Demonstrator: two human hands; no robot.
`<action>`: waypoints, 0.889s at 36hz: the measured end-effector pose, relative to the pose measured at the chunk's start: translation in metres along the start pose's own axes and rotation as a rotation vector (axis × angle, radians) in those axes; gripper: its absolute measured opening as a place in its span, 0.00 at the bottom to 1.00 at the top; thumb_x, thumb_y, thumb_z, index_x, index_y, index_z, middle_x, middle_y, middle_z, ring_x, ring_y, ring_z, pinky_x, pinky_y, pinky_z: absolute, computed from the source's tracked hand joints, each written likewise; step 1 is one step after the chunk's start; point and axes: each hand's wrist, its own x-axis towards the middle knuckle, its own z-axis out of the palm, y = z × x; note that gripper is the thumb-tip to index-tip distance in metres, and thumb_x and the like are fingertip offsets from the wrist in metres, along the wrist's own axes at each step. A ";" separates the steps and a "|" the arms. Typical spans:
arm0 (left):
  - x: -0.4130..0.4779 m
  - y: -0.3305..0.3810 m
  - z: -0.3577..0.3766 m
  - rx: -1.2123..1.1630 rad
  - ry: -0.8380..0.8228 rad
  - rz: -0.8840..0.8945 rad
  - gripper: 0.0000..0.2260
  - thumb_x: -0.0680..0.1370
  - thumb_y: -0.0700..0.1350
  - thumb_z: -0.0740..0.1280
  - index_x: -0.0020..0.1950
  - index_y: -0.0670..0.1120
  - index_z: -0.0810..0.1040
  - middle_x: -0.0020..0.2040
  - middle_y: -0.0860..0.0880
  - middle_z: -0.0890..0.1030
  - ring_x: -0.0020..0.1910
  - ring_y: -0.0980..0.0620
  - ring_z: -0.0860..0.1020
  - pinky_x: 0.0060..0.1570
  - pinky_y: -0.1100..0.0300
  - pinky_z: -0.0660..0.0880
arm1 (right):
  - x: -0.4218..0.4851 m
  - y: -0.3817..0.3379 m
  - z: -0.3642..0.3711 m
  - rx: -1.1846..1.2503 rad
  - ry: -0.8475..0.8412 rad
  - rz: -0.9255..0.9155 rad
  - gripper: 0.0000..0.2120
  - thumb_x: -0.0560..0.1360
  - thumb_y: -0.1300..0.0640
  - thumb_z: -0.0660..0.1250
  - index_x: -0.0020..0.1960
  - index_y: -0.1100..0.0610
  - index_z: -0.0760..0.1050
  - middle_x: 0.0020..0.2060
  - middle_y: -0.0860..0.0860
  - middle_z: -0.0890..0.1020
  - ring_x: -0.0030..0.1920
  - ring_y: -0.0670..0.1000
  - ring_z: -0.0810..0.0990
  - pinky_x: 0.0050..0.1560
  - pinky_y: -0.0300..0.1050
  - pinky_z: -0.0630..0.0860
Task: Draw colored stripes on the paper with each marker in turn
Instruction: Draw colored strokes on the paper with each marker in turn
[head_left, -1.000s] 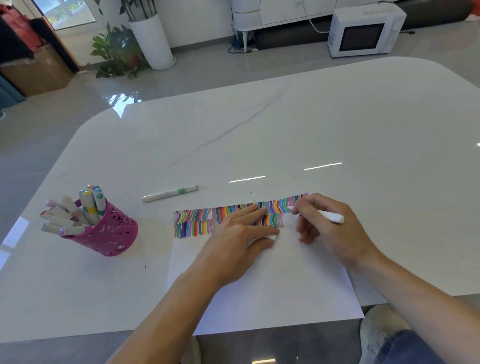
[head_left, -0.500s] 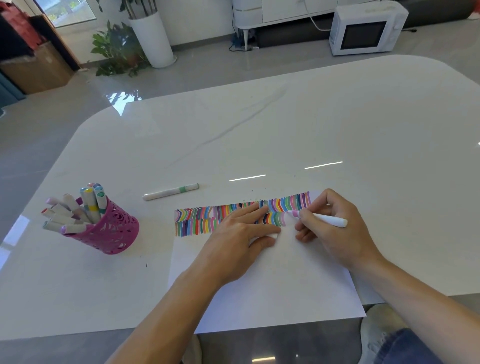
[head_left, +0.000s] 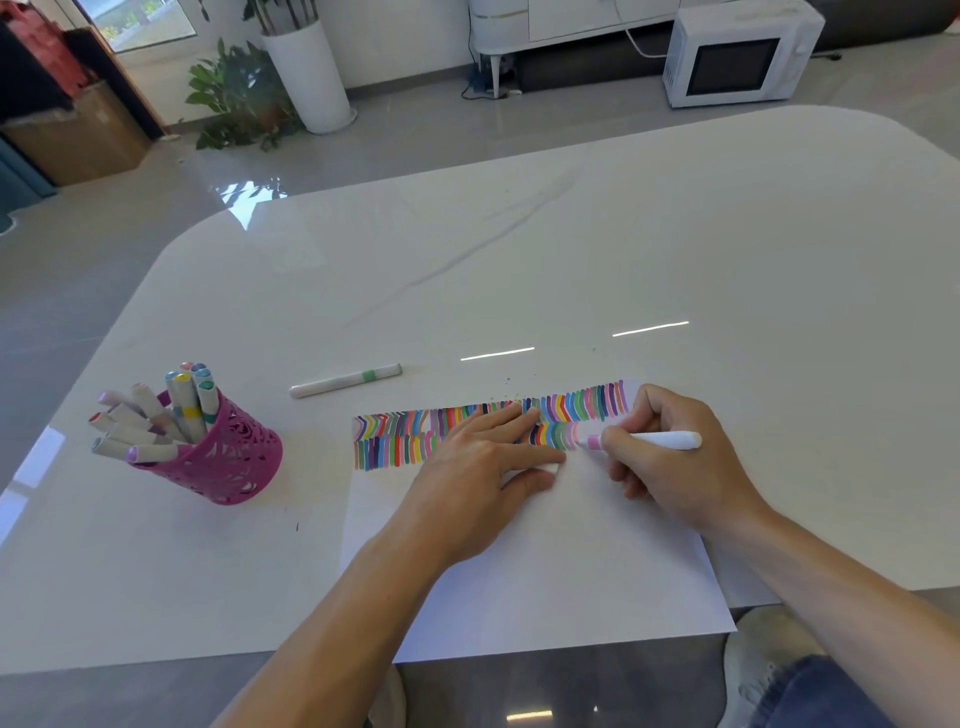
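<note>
A glossy white table (head_left: 571, 260) is seen carrying a sheet of white paper (head_left: 545, 582), whose near edge overhangs the table's front. Two rows of coloured stripes (head_left: 400, 441) are drawn along the paper's far edge. A pink openwork cup (head_left: 228, 457), tilted and filled with markers (head_left: 182, 405), is set well to the left. The paper is pressed flat by the left hand (head_left: 478, 467), fingers spread, nothing held. The right hand (head_left: 670, 467) is closed in a writing grip on a white marker (head_left: 654, 440), its pink tip touching the lower row's end. A green-banded marker (head_left: 345, 381) lies beyond the paper.
</note>
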 end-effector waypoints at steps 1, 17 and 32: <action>0.000 0.000 0.000 0.001 0.000 -0.003 0.13 0.81 0.55 0.65 0.65 0.63 0.79 0.75 0.59 0.68 0.77 0.62 0.58 0.75 0.66 0.53 | -0.001 -0.001 0.000 -0.009 0.003 0.000 0.16 0.69 0.58 0.76 0.36 0.59 0.68 0.28 0.62 0.81 0.23 0.51 0.75 0.26 0.44 0.72; -0.002 0.001 -0.003 -0.047 0.019 -0.047 0.12 0.81 0.54 0.66 0.64 0.63 0.80 0.73 0.63 0.70 0.75 0.64 0.61 0.71 0.70 0.54 | 0.006 -0.001 -0.002 0.143 0.021 -0.021 0.09 0.75 0.66 0.71 0.41 0.59 0.71 0.28 0.57 0.79 0.27 0.53 0.72 0.26 0.41 0.69; -0.005 0.003 -0.020 -0.454 0.264 -0.251 0.09 0.81 0.46 0.68 0.57 0.57 0.85 0.42 0.59 0.85 0.43 0.62 0.83 0.51 0.61 0.78 | 0.005 -0.025 0.007 0.318 -0.013 -0.133 0.09 0.80 0.62 0.67 0.48 0.69 0.79 0.30 0.51 0.83 0.33 0.53 0.78 0.32 0.42 0.75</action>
